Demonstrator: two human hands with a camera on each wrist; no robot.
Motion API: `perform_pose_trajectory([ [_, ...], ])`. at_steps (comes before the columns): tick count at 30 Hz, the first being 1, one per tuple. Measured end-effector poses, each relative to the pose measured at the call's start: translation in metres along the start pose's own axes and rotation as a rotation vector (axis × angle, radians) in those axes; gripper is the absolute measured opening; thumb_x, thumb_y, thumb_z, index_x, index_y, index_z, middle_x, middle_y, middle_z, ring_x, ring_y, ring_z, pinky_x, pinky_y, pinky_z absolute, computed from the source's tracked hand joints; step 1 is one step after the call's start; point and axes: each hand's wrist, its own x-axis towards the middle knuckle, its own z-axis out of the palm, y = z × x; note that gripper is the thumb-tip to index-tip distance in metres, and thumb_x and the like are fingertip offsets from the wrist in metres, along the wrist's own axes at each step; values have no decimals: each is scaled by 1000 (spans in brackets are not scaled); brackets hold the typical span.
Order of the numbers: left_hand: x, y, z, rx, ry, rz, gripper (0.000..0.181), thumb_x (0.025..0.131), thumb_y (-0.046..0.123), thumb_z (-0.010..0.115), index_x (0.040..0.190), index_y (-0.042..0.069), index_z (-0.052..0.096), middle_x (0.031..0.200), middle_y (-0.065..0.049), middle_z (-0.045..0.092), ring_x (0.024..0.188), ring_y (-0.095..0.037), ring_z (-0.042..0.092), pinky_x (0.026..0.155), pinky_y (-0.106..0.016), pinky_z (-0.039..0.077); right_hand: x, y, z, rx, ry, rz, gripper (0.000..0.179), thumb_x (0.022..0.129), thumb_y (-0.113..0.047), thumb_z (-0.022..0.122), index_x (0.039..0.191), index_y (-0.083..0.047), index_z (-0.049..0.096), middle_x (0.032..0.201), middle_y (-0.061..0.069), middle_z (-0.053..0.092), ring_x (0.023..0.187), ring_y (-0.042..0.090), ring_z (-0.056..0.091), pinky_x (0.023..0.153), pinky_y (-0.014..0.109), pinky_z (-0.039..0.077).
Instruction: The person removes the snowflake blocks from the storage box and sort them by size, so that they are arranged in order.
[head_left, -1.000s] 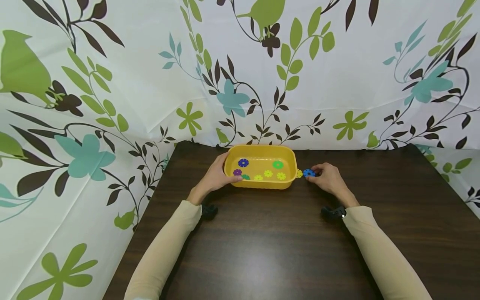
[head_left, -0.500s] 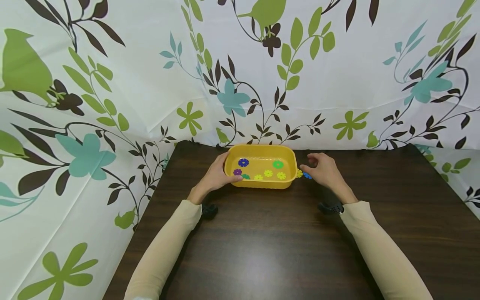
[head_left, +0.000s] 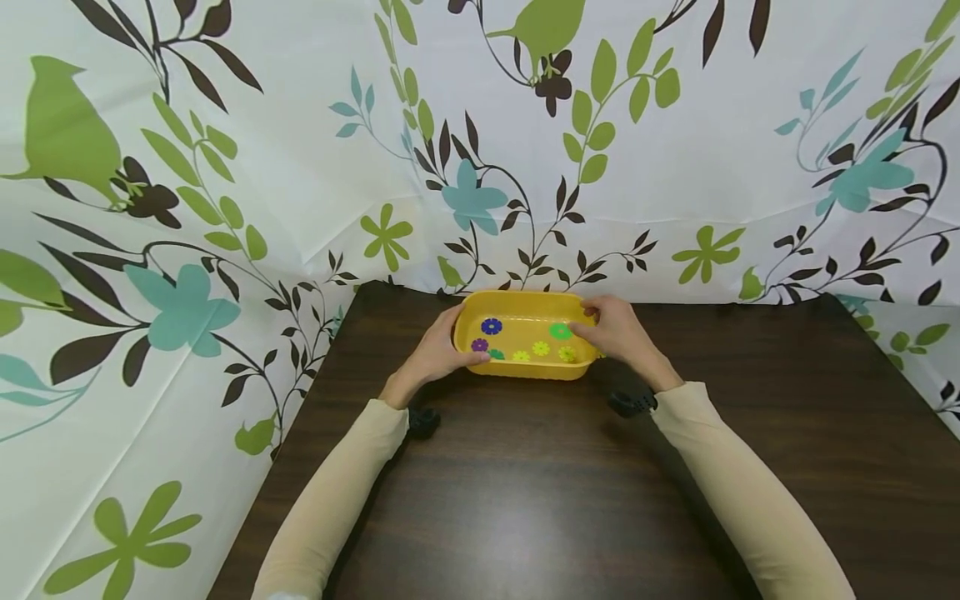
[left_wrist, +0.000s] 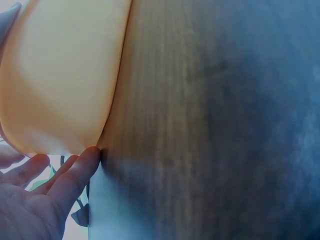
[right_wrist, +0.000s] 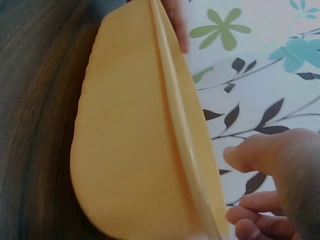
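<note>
A yellow plastic tray stands at the back of the dark table. Inside lie flower-shaped discs: a dark blue disc, a purple disc, a green disc, a teal disc and several yellow discs. My left hand grips the tray's left end, thumb along the front rim and fingertips against the end wall in the left wrist view. Over the right end is my right hand, thumb and fingers apart, with no disc between them in the right wrist view. It hides the table spot beside that end.
The dark wooden table reaches back to a white cloth printed with leaves, birds and flowers. This cloth hangs close behind the tray and along the left side.
My right hand has let go of a blue disc beside the tray, then moved left over the tray's right end. The left hand keeps its hold on the tray.
</note>
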Motion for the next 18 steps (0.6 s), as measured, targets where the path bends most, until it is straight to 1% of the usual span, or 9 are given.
perform_pose_trajectory([
  [3,1,0,1,-2,2,5,115,83,49,91,173,18,27,175,-13,36,153,-39,47,129,-60,44,6,-6,3,-36,-52,-21,55,102,-25,74,139,14,66,134,35,70,121,47,67,105,60,58],
  [6,2,-1,2,-5,2,11,115,83,49,92,173,17,27,175,-13,36,153,-39,47,129,-60,43,12,-11,8,-84,-95,-54,43,102,-22,73,126,14,71,129,37,71,115,46,70,104,60,59],
  [9,2,-2,2,-1,4,11,115,83,49,92,173,17,27,175,-13,36,153,-39,48,128,-60,44,24,-12,14,-103,-164,-44,30,100,-19,72,103,11,72,101,32,72,86,38,67,82,51,60],
  [10,2,-2,2,-2,5,8,116,83,49,92,173,17,27,175,-13,36,153,-40,48,128,-60,44,30,-10,17,-109,-191,-35,27,100,-20,72,96,7,70,91,26,69,78,33,63,74,46,57],
  [12,2,-2,2,-5,7,4,115,83,49,92,173,18,27,174,-13,37,153,-40,48,128,-60,45,46,4,29,-129,-246,-16,25,98,-22,72,86,-2,64,76,13,57,66,24,52,62,40,46],
  [13,1,-2,2,-5,8,3,115,83,49,92,173,18,27,174,-13,37,152,-40,48,127,-60,45,55,14,37,-146,-270,-12,25,98,-23,72,82,-6,61,72,8,51,61,21,47,58,37,42],
  [15,1,-2,2,-5,9,3,115,83,49,92,173,18,27,174,-13,37,152,-39,48,127,-60,45,69,28,50,-207,-296,-20,27,96,-24,71,75,-13,58,65,0,47,56,16,45,55,34,41],
  [17,1,-2,1,-5,7,5,115,83,49,92,173,18,27,174,-13,36,151,-39,49,127,-59,46,75,29,56,-238,-328,-8,28,94,-19,70,71,-13,55,61,-2,44,53,15,44,54,33,41],
  [18,1,-2,1,-4,5,4,116,83,49,92,174,18,26,174,-13,36,151,-39,49,127,-59,46,74,21,54,-242,-352,12,27,94,-16,68,71,-12,55,61,-1,45,53,16,45,54,31,42],
])
